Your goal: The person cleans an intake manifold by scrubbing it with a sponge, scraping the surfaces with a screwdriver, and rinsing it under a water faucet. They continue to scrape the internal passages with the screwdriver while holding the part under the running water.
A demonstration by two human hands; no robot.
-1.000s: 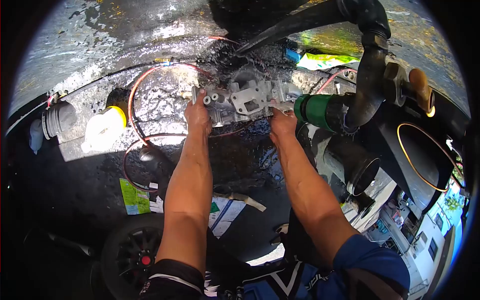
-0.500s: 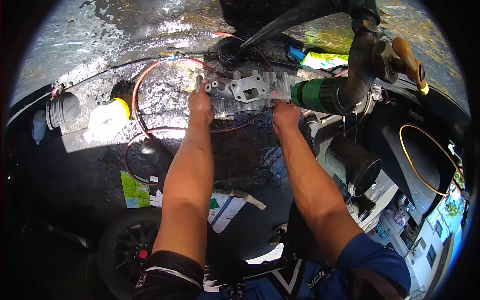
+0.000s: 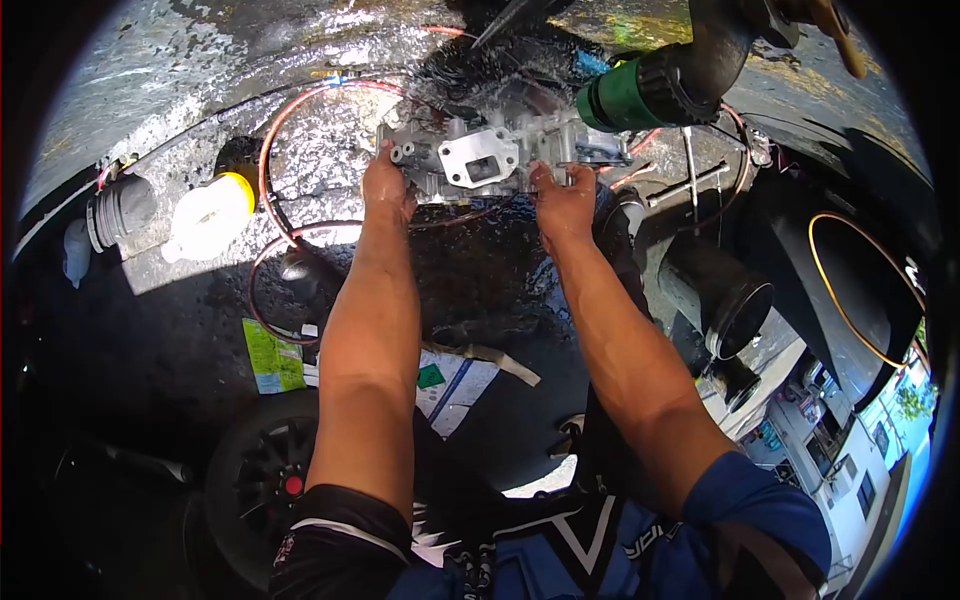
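Note:
A silver cast-metal engine manifold [image 3: 462, 163] with a flat flange and a rectangular opening is held out at arm's length. My left hand [image 3: 384, 188] is closed round its left end, beside two small round ports. On the right part, my right hand [image 3: 566, 208] grips the near edge with fingers curled over it. Above the manifold's right end sits a green hose fitting [image 3: 618, 97] on a dark pipe. Hazy spray and wet shine blur the manifold's far side. The undersides of both hands are hidden.
A red hose [image 3: 268, 165] loops across the wet ground on the left, near a pale jug [image 3: 205, 222] with a yellow rim. Metal wrenches [image 3: 692, 185] and a dark cylinder [image 3: 715, 300] lie to the right. A black wheel [image 3: 262, 470] is at lower left.
My view has shifted, so the pipe and green fitting sit higher in it. The manifold's right end, earlier against the fitting in view, now shows below it. Spray has appeared over the manifold.

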